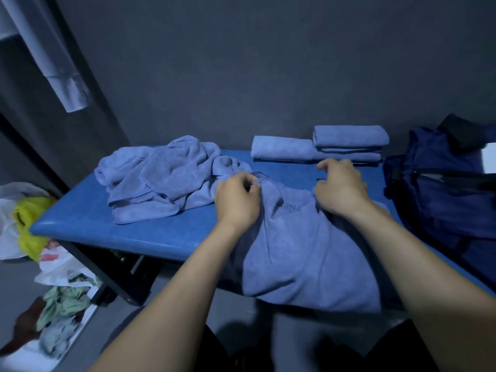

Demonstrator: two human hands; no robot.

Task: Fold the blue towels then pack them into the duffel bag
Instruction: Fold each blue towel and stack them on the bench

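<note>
A blue towel (303,253) lies spread over the near edge of the blue padded bench (88,224) and hangs down in front. My left hand (237,197) pinches its far hem near the middle of the bench. My right hand (339,186), fingers curled, grips the same towel's far edge further right. A heap of unfolded blue towels (161,178) lies on the bench's left half. Folded blue towels (346,142) are stacked at the back right against the wall. The dark blue duffel bag (440,194) sits open at the right end.
A dark grey wall stands right behind the bench. On the floor to the left lie white plastic bags (8,216), something yellow (29,218) and crumpled pale green cloth (64,302). A black bench leg (107,275) slants down at the left.
</note>
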